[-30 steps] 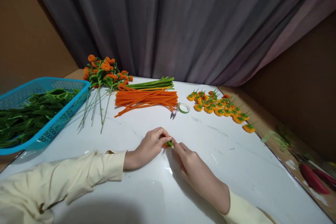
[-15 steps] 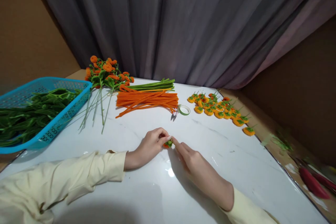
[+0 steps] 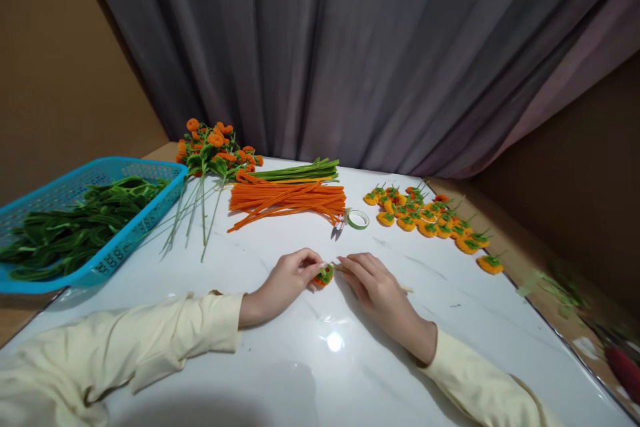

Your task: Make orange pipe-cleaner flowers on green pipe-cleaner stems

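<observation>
My left hand [image 3: 289, 282] pinches a small orange flower of fuzzy pipe cleaner [image 3: 325, 277] with a green centre, just above the white table [image 3: 270, 373]. In my right hand [image 3: 377, 299] lies a thin pale stick [image 3: 408, 289]; one end pokes out past the wrist side and the other points at the flower's green centre. Whether the tip touches the flower, I cannot tell. Beyond the hands, a pair of small scissors [image 3: 338, 229] rests against a roll of green tape [image 3: 357, 219].
Orange pipe cleaners [image 3: 287, 201] and green ones [image 3: 300, 171] lie at the back. Finished orange flowers on stems [image 3: 215, 147] stand beside a blue basket [image 3: 107, 247] of green leaves [image 3: 80, 220]. Several yellow-orange flower heads [image 3: 429, 228] cluster along the right. A grey curtain [image 3: 300, 47] hangs behind.
My right hand has shifted from fingers touching the flower to a flatter grip, and the stick now shows. The flower's green centre is more exposed. The whole view has shifted slightly.
</observation>
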Action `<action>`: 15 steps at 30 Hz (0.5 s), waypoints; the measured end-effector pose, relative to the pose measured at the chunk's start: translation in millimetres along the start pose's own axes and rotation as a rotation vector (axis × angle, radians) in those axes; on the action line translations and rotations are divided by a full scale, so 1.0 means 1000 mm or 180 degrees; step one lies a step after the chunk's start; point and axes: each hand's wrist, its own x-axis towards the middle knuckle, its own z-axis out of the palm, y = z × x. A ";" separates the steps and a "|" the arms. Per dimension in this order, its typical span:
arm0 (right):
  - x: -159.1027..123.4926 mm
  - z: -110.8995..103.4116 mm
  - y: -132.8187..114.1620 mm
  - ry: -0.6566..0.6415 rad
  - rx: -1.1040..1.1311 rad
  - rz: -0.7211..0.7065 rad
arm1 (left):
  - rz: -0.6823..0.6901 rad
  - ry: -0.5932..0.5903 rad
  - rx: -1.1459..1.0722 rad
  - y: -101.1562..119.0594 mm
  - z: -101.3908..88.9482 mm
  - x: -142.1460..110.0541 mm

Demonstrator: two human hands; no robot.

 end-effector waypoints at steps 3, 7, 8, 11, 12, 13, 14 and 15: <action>-0.002 -0.004 -0.008 0.0303 0.0444 -0.0111 | -0.0022 -0.0045 -0.0032 0.003 0.000 -0.001; -0.006 -0.009 -0.016 0.0343 0.0838 -0.0153 | -0.0044 -0.0262 -0.0026 0.005 0.001 -0.004; -0.007 -0.008 -0.017 0.0335 0.0913 -0.0140 | -0.0058 -0.0331 -0.0054 0.005 0.001 -0.005; -0.009 -0.005 -0.015 0.0358 0.1138 -0.0107 | -0.0128 -0.0440 -0.0217 0.004 0.004 -0.006; -0.009 -0.004 -0.014 0.0369 0.1205 -0.0102 | -0.0157 -0.0440 -0.0285 0.004 0.004 -0.007; -0.009 -0.003 -0.013 0.0387 0.1262 -0.0095 | -0.0186 -0.0427 -0.0352 0.004 0.005 -0.007; -0.009 -0.003 -0.013 0.0404 0.1309 -0.0076 | -0.0214 -0.0408 -0.0413 0.003 0.006 -0.007; -0.008 -0.003 -0.012 0.0411 0.1341 -0.0042 | -0.0241 -0.0389 -0.0459 0.003 0.006 -0.007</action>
